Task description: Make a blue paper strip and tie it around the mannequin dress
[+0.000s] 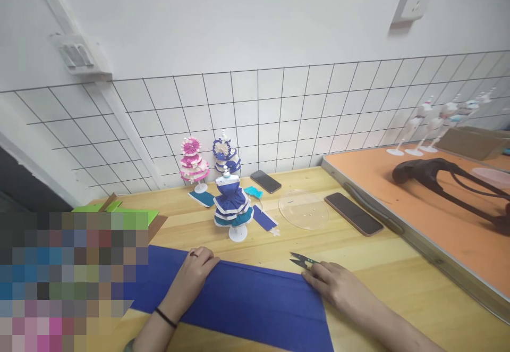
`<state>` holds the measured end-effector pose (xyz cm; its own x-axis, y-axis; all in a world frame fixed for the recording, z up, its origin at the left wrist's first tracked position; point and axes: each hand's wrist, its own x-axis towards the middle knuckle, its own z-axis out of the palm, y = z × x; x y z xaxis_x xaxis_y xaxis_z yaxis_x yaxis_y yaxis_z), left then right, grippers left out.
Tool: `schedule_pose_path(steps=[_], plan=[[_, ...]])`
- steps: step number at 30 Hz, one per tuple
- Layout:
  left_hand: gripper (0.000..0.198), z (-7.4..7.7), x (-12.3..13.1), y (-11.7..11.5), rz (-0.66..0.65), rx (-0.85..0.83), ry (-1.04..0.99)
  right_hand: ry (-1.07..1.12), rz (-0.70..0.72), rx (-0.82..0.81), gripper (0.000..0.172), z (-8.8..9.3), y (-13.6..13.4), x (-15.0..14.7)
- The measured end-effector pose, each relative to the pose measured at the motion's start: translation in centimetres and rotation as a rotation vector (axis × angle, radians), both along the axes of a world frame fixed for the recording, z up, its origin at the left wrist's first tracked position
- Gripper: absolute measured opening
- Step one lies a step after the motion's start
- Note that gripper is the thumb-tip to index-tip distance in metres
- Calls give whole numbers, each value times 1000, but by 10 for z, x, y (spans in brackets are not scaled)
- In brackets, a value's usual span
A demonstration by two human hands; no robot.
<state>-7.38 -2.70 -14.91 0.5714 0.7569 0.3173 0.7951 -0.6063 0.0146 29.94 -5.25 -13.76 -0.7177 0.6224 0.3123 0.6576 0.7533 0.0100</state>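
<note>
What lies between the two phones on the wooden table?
In the head view, a clear round disc lies between them, with small bits on it.

This looks like a small sewing or craft workshop: a wooden surface [338, 253] carries ruffle-dressed miniature mannequins [234, 203], a wide piece of blue cloth [255, 299] and thread snips [305, 259], while more small display forms [423, 111] stand on an orange surface [362, 172] to the right, and a wire grid [258, 99] runs along the white wall [255, 17].
</note>
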Motion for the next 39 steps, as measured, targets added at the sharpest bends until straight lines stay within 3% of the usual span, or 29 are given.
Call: schedule_pose_path(steps=[11,29,39], plan=[[26,-6,-1,-1,-12,33,-7,-78,-9,-68,34,-4,0,7],[30,-9,-4,1,-44,54,-61,-42,7,12,30,-2,1,4],[29,-2,-11,-2,-18,83,-48,38,10,-29,28,-8,1,7]])
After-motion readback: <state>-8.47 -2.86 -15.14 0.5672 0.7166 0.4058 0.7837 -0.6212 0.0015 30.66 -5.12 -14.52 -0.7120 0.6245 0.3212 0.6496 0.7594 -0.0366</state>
